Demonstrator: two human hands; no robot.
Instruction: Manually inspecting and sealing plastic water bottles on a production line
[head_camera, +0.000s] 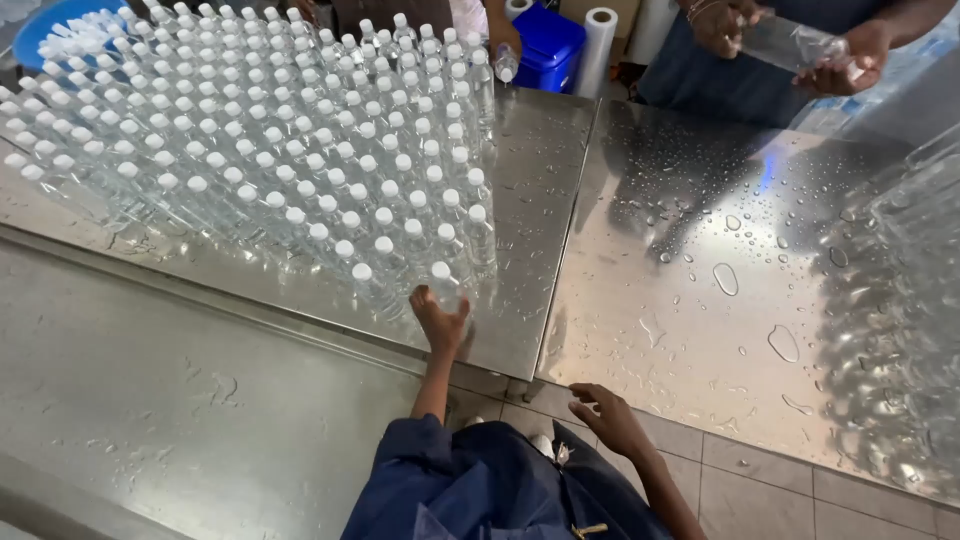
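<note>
A dense block of clear plastic bottles with white caps (250, 150) stands on the left steel table (520, 300). My left hand (440, 318) grips the nearest bottle (443, 283) at the block's front corner, near the table's edge. My right hand (608, 418) rests on the front edge of the right steel table (690, 330), fingers spread, holding nothing. My dark blue sleeves and clothing fill the bottom of the view.
Across the table another person's hands (790, 40) hold a clear bottle. A further hand (503, 45) holds a bottle at the block's far side. Blue crate (545, 45), paper roll (598, 40), blue tub (45, 30) at the back. Water drops (725, 278) wet the right table. More bottles (920, 250) at right.
</note>
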